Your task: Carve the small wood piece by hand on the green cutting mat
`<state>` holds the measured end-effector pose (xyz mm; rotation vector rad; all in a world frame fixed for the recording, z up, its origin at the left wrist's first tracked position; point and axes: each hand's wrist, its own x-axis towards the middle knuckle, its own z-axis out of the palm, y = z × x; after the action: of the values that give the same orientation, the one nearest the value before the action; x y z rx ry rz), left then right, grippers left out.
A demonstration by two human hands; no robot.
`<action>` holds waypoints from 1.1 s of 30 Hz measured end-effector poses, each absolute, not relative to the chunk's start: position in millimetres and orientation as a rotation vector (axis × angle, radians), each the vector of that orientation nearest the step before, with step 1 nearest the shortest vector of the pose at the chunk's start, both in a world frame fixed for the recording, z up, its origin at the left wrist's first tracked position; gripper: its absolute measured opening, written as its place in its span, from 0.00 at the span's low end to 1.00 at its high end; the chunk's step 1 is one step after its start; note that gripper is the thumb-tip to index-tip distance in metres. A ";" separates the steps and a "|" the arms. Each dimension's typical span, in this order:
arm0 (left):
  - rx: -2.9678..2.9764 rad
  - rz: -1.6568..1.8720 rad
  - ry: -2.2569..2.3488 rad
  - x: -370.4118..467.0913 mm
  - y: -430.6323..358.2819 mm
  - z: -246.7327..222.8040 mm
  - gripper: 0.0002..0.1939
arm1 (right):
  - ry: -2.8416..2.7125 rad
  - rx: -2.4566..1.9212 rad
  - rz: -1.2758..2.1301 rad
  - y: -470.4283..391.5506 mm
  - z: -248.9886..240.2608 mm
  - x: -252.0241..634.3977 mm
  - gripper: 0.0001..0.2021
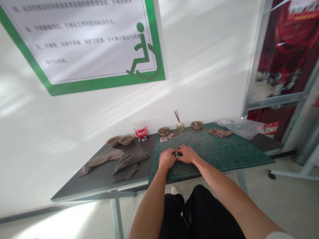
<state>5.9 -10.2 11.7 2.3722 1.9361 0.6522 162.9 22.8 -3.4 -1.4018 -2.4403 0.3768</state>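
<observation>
On mat [214, 149], hands [167, 158] [187, 155] at small object [176, 155], seemingly grey

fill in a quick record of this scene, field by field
left hand: fingers at small grey item
right hand: fingers at same item, opposite side
under hands: green mat
mat back: diffuser between two back bowls
mat right: brown cloth
table left of mat: grey cloths, jar, two left bowls
wall: green-bordered sign
</observation>
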 end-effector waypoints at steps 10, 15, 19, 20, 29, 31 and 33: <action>2.312 0.657 2.065 8.6 -14.3 12.1 0.14 | -2.434 -1.402 0.374 23.4 -4.1 163.2 0.30; 2.269 0.673 2.111 7.1 -12.0 11.2 0.14 | -2.433 -1.402 0.371 22.9 -4.3 162.8 0.31; 2.325 0.665 2.008 5.8 -9.9 11.8 0.15 | -2.433 -1.393 0.366 22.8 -4.7 162.7 0.31; 2.338 0.659 1.987 5.9 -9.9 12.5 0.15 | -2.434 -1.393 0.367 22.9 -4.7 162.7 0.31; 2.347 0.643 1.997 8.2 -11.7 10.7 0.15 | -2.431 -1.415 0.379 23.3 -3.7 162.5 0.29; 2.344 0.681 2.031 7.5 -10.1 7.2 0.15 | -2.434 -1.412 0.376 22.8 -3.3 162.4 0.29; 2.323 0.715 2.068 6.5 -8.4 4.6 0.15 | -2.437 -1.406 0.378 22.2 -2.8 162.3 0.30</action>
<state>6.5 -8.4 4.6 2.3226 2.0684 0.7146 162.3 22.2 -2.8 -1.4060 -2.4367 0.3780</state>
